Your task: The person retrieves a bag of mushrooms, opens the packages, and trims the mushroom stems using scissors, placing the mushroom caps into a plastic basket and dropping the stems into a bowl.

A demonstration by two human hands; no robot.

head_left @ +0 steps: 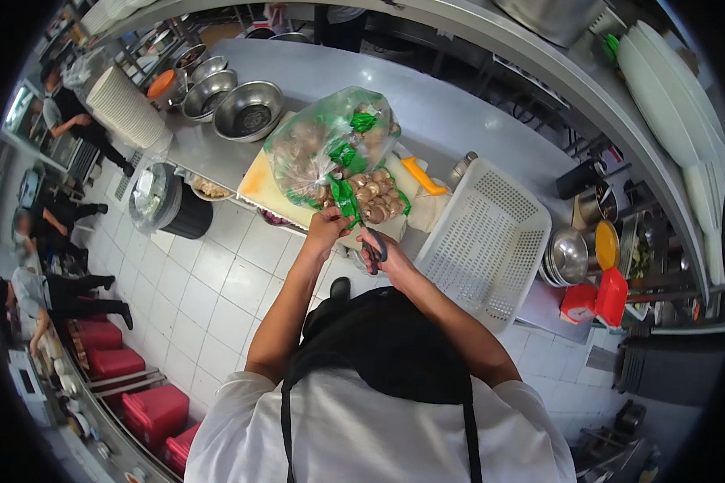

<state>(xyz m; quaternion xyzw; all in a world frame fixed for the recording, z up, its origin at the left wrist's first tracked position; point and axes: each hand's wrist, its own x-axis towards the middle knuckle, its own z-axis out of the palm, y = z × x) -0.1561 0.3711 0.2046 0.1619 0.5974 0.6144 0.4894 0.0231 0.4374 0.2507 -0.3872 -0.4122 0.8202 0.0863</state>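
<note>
On the pale cutting board [258, 187], at the near side of the steel counter [459, 105]: a bulging clear bag [310, 137] with green patches, brown mushrooms [379, 197] clustered at its near right. Left hand [329, 228] pinching a gathered green strip [345, 201] at the near end; right hand [388, 256] wrapped around the dark handles of the scissors [375, 245], pointed toward that strip. Impossible to tell from above: blades apart or together, touching the plastic or just short of it.

Judging by this hold, best to draw the strip taut toward the body, for a clean snip rather than plastic folded between the blades. Aim beside the pinching fingertips, never across them. Cut shallow, tips angled away from the mushrooms, to avoid nicking caps. Support the bag against the board, given a likely tendency to slump and spill. Leave the orange handle [423, 175] beyond the mushrooms and the white basket [485, 241] at right undisturbed.
</note>
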